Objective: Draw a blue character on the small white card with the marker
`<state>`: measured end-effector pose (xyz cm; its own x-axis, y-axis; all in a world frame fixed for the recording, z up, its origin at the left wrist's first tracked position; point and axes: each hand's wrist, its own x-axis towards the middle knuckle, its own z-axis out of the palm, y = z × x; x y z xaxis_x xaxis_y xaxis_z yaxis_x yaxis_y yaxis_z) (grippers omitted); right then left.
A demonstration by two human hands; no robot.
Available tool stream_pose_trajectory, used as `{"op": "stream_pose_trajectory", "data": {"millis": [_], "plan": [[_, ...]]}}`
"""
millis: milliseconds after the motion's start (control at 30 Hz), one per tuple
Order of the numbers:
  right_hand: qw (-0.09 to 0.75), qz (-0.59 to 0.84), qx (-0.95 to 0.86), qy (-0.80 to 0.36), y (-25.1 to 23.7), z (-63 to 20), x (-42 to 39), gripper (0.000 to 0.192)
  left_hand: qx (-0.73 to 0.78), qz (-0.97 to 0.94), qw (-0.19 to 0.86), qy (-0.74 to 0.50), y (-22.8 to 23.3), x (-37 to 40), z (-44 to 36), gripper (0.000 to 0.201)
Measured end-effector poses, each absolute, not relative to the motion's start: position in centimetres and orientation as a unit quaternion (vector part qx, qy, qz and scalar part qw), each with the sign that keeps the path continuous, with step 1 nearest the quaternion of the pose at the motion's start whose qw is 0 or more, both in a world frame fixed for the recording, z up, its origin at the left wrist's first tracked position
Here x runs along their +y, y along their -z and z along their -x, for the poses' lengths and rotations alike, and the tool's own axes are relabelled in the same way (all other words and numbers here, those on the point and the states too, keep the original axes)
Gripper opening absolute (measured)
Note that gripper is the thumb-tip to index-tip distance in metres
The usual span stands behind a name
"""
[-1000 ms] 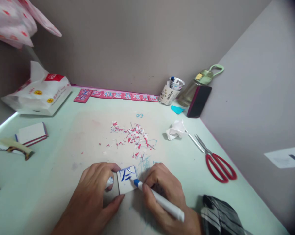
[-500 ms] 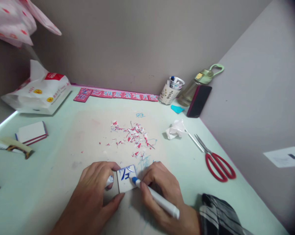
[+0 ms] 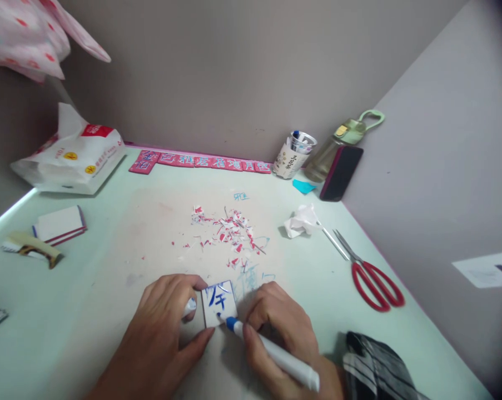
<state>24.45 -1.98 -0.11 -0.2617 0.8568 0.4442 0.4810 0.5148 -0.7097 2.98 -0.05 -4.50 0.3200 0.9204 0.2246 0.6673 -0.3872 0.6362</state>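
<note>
- Main thing: the white card (image 3: 229, 295) sits low in the frame, just left of the middle, with a blue character partly inked on it.
- Left hand (image 3: 167, 305) has it pinched by the left side, one finger at the top corner and the thumb at the bottom edge.
- There's also something whitish tucked in those fingers (image 3: 179, 297); might be a pen cap, honestly too blurry to swear to it.
- Right hand (image 3: 284, 319) is gripping a blue-tipped marker (image 3: 276, 355), pen style.
- What's new vs half a second ago: a vertical stroke now runs through the short crossbars, and the tip has dropped to the card's lower part. I'd say the writing's moved on to the bottom strokes.
- Red and white scraps (image 3: 234, 228) lie mid-frame, scissors (image 3: 369, 278) at the right, lettered pink tiles (image 3: 209, 161) lined up further back.
</note>
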Motion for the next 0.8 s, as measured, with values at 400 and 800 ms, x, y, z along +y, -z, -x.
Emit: {"op": "stream_pose_trajectory", "data": {"millis": [400, 800], "plan": [[0.408, 0.436, -0.765, -0.24, 1.0, -24.1, -2.2, 0.015, 0.5, -0.79, 0.219, -0.278, 4.7, 0.0, -2.6, 0.032], [0.402, 0.477, -0.752, -0.213, 0.2, -25.3, -2.0, 0.019, 0.505, -0.784, 0.221, -0.284, 4.9, -0.2, -2.7, 0.03]]}}
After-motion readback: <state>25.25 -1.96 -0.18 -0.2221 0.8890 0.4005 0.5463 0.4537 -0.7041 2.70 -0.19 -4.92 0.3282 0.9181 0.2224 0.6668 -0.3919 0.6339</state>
